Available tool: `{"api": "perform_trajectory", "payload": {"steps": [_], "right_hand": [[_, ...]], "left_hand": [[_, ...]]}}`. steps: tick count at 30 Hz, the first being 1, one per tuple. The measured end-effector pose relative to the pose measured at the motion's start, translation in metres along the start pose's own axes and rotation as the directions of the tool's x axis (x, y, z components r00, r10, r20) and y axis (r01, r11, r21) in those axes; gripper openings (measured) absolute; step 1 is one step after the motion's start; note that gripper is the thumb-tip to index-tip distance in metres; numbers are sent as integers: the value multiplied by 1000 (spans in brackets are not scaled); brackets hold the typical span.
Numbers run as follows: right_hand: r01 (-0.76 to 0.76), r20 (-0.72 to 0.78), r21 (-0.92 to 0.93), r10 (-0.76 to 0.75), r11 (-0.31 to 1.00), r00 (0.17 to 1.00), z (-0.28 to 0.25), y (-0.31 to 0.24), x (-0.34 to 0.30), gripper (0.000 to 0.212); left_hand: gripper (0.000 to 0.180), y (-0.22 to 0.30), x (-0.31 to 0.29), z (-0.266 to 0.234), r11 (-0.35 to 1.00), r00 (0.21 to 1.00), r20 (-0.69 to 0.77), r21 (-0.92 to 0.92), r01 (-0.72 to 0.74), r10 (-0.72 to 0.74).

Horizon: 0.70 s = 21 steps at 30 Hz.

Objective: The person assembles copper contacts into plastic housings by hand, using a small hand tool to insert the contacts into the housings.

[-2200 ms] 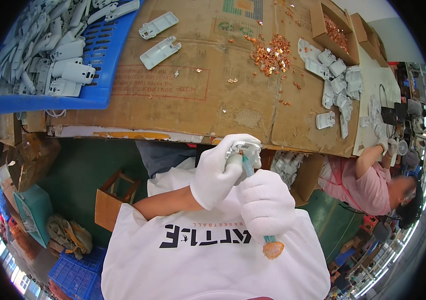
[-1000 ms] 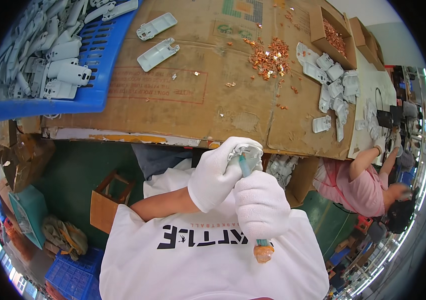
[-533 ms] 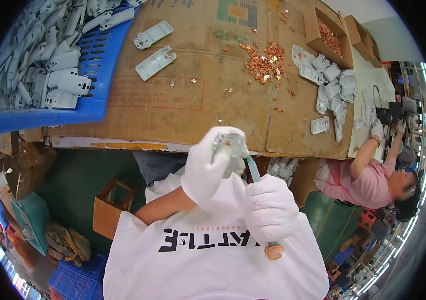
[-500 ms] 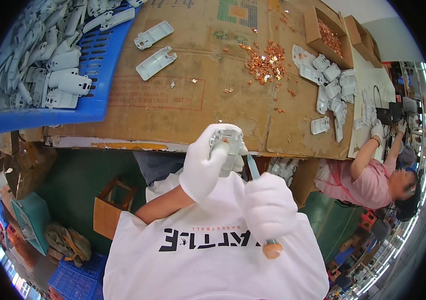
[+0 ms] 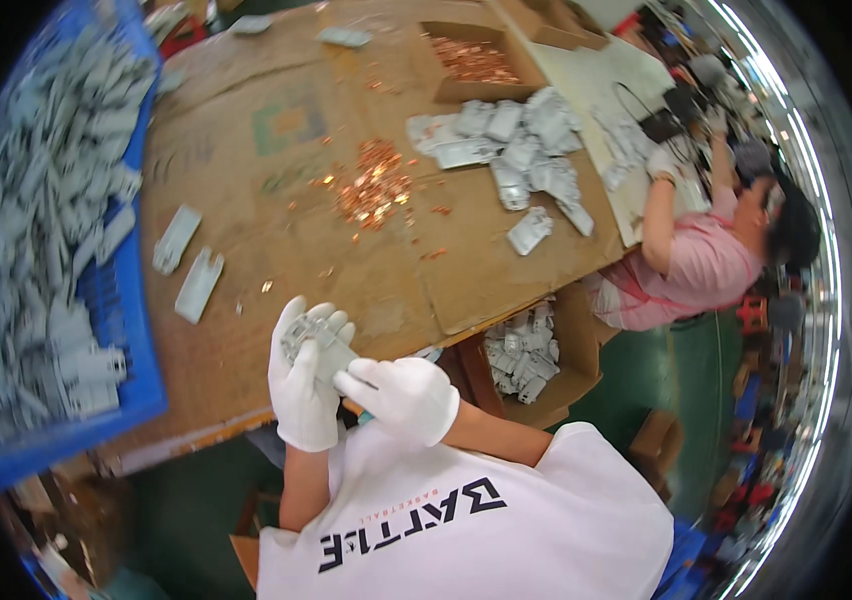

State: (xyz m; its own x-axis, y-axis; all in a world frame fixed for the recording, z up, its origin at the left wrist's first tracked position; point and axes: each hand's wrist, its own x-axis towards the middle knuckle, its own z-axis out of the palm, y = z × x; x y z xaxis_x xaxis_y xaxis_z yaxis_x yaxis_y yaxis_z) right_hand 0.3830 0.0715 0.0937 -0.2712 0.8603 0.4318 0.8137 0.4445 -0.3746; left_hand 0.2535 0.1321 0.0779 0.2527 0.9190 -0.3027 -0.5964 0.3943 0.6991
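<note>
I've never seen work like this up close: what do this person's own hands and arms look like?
The left hand and right hand wear white fabric gloves reaching the wrists. The forearms are bare up to the short sleeves of a white T-shirt with dark lettering.

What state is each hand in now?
Left white-gloved hand: holding a pale grey rectangular plastic housing, thumb over it.
Right white-gloved hand: closed, apparently on a mostly hidden slim teal tool.
</note>
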Motion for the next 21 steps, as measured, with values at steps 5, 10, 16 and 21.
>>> {"api": "perform_trajectory", "payload": {"steps": [5, 10, 16, 21], "right_hand": [[-75, -42, -178, 68, 981, 997, 9, 15, -12, 29], [-188, -168, -243, 149, 952, 974, -7, 50, -13, 26], [-587, -535, -485, 311, 648, 785, -76, 190, -20, 17], [-833, -571, -494, 629, 249, 527, -134, 366, -49, 13]], "left_hand": [[48, -9, 24, 4, 994, 992, 108, -73, 80, -72], [62, -22, 47, 20, 962, 894, 357, 92, 256, -272], [64, -28, 28, 3, 954, 907, 342, 252, 161, -244], [52, -17, 0, -46, 933, 951, 194, 314, 174, -242]]}}
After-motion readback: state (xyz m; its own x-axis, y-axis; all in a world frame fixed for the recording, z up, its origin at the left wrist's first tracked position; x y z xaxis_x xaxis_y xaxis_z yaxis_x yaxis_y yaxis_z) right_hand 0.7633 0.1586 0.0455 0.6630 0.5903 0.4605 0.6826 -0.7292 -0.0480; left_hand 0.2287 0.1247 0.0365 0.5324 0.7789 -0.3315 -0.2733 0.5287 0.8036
